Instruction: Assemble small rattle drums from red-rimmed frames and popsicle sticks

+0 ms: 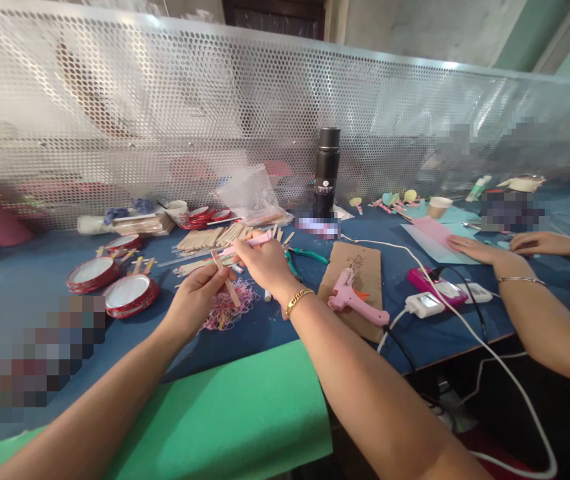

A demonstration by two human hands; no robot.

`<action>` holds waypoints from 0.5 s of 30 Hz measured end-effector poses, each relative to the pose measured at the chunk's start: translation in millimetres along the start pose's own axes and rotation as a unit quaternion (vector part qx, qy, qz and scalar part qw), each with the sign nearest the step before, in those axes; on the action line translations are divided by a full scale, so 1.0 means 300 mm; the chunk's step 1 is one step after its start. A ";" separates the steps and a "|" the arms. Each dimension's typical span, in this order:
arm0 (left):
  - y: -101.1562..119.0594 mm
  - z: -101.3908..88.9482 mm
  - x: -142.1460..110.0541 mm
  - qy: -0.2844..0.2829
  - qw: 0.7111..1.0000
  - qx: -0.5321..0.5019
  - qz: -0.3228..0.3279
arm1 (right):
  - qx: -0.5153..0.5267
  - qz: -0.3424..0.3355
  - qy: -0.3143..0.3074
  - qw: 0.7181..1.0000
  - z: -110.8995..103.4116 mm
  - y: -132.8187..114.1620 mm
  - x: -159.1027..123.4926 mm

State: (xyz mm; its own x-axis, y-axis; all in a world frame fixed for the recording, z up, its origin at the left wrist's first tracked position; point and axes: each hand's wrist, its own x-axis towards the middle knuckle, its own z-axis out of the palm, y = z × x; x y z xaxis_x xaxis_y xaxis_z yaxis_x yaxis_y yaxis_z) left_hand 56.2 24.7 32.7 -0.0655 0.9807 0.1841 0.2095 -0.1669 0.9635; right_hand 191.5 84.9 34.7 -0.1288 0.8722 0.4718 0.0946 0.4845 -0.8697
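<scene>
My left hand (195, 298) is closed round a thin wooden craft stick (225, 279) that slants up between both hands. My right hand (263, 261), with a gold bracelet on the wrist, pinches a pink marker (253, 243) and holds it against the top of the stick. Both hands hover over a heap of pink and yellow rubber bands (227, 311) on the blue table (39, 267). A pile of wooden sticks (215, 237) lies just behind the hands.
Red-rimmed round lids (129, 294) sit at the left. A pink glue gun (352, 301) rests on brown card, with green pliers (307, 253), a black flask (325, 172) and white chargers (425, 304) nearby. Another person's arms (529, 293) work at the right. Perforated metal screen behind.
</scene>
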 end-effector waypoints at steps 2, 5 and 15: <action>0.001 -0.001 -0.001 -0.002 1.000 -0.004 0.000 | 0.001 -0.004 0.001 1.000 -0.001 -0.003 -0.001; 0.000 -0.005 -0.001 -0.007 1.000 -0.002 0.000 | 0.000 -0.003 -0.002 1.000 -0.002 -0.004 -0.002; -0.016 -0.015 0.000 -0.017 1.000 0.018 0.010 | 0.009 -0.004 0.000 1.000 -0.012 -0.028 -0.007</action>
State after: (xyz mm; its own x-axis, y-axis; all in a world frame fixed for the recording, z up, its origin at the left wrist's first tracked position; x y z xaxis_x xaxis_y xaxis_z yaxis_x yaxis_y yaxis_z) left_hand 50.7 24.9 28.9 -0.0280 0.9800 0.1968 0.2449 -0.1842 0.9519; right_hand 194.6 79.2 41.4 -0.1292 0.8681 0.4793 0.0752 0.4905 -0.8682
